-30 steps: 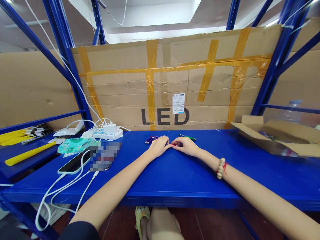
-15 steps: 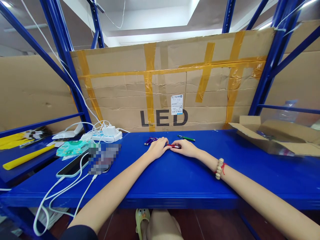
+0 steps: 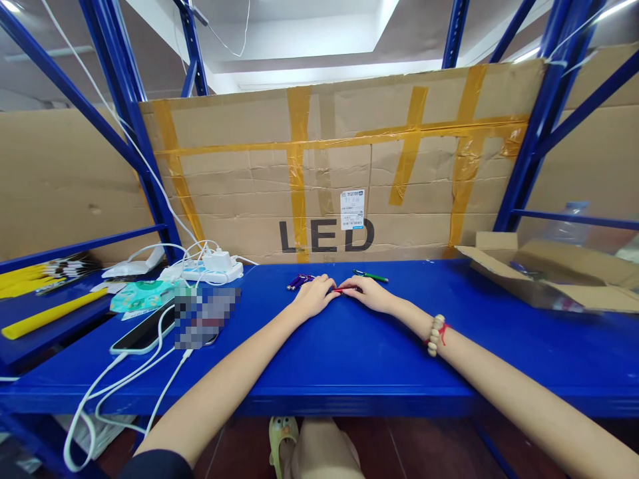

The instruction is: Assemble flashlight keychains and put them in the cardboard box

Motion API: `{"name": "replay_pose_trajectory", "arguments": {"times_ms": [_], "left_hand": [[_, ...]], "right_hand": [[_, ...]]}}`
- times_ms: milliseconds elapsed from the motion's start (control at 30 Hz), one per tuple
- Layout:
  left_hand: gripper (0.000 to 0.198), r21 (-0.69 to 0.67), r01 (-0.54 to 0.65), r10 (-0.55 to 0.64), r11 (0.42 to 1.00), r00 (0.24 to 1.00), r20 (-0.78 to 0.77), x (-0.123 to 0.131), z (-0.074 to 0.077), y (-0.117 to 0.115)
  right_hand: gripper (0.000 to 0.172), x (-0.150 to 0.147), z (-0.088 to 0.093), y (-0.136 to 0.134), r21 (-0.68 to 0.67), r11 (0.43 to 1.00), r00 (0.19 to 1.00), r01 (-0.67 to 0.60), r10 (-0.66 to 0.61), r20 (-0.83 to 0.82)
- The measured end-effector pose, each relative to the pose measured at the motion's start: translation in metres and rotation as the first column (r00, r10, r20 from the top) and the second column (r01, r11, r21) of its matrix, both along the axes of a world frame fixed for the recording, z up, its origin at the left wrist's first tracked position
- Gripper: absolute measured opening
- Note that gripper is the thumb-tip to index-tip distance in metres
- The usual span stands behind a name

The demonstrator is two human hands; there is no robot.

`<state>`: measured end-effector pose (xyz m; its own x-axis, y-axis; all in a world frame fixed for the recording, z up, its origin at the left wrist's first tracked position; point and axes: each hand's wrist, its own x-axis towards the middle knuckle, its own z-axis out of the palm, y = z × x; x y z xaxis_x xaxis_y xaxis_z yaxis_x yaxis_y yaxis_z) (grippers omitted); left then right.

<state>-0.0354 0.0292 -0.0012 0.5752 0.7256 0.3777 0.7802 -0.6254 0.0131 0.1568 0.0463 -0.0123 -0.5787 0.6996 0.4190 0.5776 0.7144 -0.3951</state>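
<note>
Between my two hands a red pen lies level, just above or on the blue tabletop. My left hand is closed on its left end. On the other end, the fingers of my right hand are pinched, covering part of the barrel. Just behind my left hand is a small group of purple pens, partly hidden by it. A green pen rests on the table behind my right hand.
Phones with white cables lie at the left, by a white power strip and a teal packet. An opened cardboard box stands at the right. A large cardboard panel and blue posts bound the back.
My right hand has shifted slightly and turned over the red pen, so less of its barrel shows. The left hand stays in place.
</note>
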Motion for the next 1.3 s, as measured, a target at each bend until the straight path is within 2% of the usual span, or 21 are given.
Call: {"name": "replay_pose_trajectory", "arguments": {"times_ms": [167,367,500,733,900,1300], "left_hand": [[0.021,0.005,0.006,-0.006,1.0,1.0,0.018,-0.0001,0.0005,-0.0008],[0.015,0.034,0.073,-0.075,0.997,0.996,0.057,0.0004,0.0002,-0.0005],[0.019,0.043,0.066,-0.069,0.997,0.996,0.059,0.0007,-0.0001,-0.0009],[0.027,0.021,0.011,-0.013,1.0,0.996,0.089,0.002,0.0009,-0.0036],[0.032,0.062,-0.03,0.02,0.998,0.989,0.147,0.0026,0.0013,-0.0048],[0.027,0.016,-0.119,0.107,0.993,0.939,0.326,0.0043,0.0044,-0.0091]], "right_hand": [[0.026,0.0008,-0.0021,0.0021,0.021,1.0,1.0,-0.022,0.022,0.001],[0.031,-0.0015,-0.0014,-0.0002,0.019,0.999,0.999,-0.037,0.038,-0.02],[0.031,-0.0025,0.0006,-0.003,-0.011,1.0,1.0,-0.025,0.025,-0.016],[0.029,0.0001,-0.0039,0.0024,-0.011,0.994,0.994,0.112,-0.112,0.0],[0.031,0.0013,-0.0047,0.0051,0.014,0.983,0.983,0.185,-0.185,-0.003],[0.036,-0.0012,0.0005,-0.0041,-0.02,0.991,0.991,0.134,-0.133,0.029]]}}
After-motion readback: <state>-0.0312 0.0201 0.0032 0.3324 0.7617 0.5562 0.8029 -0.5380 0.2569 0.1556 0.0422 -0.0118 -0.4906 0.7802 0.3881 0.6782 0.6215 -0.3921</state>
